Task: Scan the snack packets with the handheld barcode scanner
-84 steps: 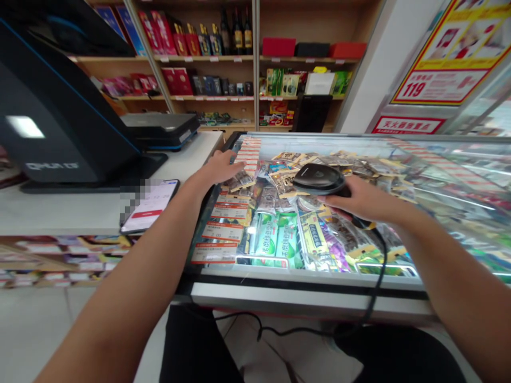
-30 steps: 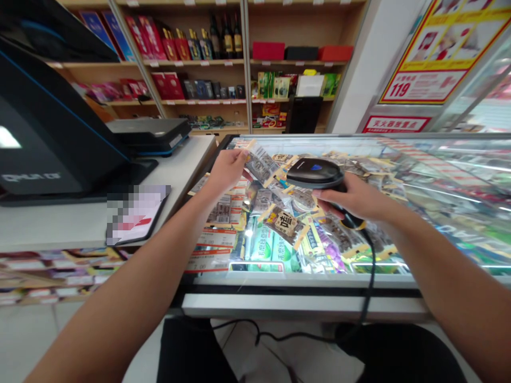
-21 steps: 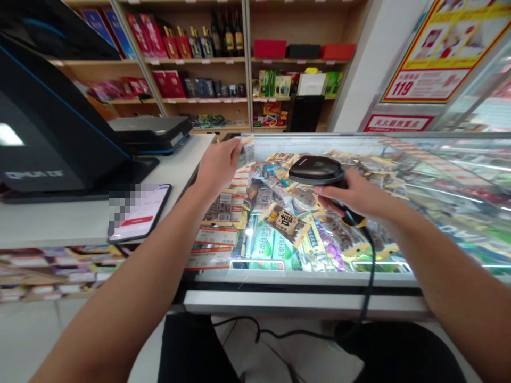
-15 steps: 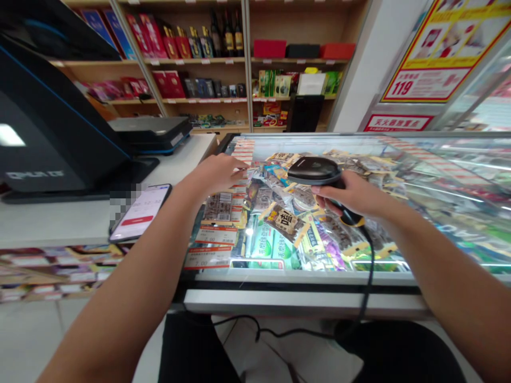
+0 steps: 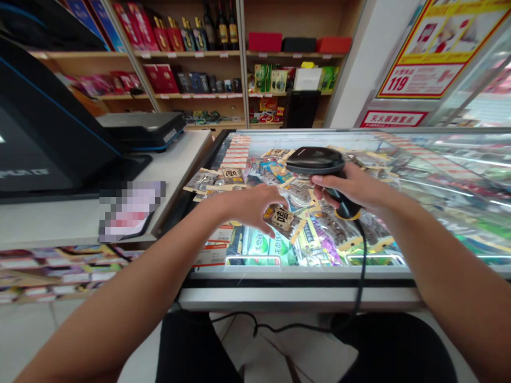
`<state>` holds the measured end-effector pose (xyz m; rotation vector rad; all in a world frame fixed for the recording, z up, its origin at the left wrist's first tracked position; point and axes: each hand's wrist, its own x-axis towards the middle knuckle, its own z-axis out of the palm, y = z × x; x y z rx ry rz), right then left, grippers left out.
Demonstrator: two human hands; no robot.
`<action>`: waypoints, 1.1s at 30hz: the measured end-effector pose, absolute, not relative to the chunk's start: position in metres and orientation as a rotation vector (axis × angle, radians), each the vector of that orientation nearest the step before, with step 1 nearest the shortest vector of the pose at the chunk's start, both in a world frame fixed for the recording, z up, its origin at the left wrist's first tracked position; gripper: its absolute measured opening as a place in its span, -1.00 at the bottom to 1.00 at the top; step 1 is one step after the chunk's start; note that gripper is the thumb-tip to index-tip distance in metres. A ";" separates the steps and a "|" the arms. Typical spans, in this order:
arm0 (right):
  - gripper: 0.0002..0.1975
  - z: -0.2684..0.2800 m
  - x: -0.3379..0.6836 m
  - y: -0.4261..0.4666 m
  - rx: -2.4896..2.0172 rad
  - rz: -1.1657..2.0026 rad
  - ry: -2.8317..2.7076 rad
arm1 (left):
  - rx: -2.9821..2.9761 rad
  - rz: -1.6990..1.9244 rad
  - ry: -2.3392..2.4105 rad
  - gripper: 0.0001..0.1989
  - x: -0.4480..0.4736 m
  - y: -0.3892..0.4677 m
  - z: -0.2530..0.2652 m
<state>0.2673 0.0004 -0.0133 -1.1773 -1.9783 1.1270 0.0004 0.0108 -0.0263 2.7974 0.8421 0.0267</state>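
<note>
My right hand (image 5: 359, 187) is wrapped around the handle of a black barcode scanner (image 5: 315, 159), its wide head facing left above the glass-topped case. A black cable (image 5: 364, 266) hangs from the handle. My left hand (image 5: 253, 206) is open, thumb and fingers spread at the left end of a brown-and-tan snack packet (image 5: 285, 222) with large dark characters. Whether the fingertips touch that packet I cannot tell. Left of them, more snack packets (image 5: 203, 181) lie at the case's left edge, partly behind my left wrist.
The display case (image 5: 303, 297) holds many packaged goods under its glass. On the counter (image 5: 75, 223) at left are a blurred-out phone (image 5: 133, 210), a dark terminal (image 5: 51, 138) and a scale (image 5: 141, 127). Shelves (image 5: 187, 53) with bottles and boxes stand behind. The cable loops near my knees.
My left hand has moved right and towards me, from the case's left side to the snack packet. Packets now show at the left edge. My right hand still holds the scanner.
</note>
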 end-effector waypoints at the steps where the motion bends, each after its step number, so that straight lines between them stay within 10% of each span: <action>1: -0.60 -0.014 0.268 0.001 -1.162 1.150 -1.932 | 2.801 0.021 0.831 -0.39 0.004 0.008 -0.028; 6: -0.60 -0.015 0.268 0.002 -1.106 1.238 -1.831 | 2.685 0.151 0.970 -0.79 0.005 0.009 -0.019; 33: -0.76 -0.008 0.277 -0.003 -1.181 0.874 -2.376 | 2.403 0.357 1.241 -0.71 -0.049 0.044 -0.001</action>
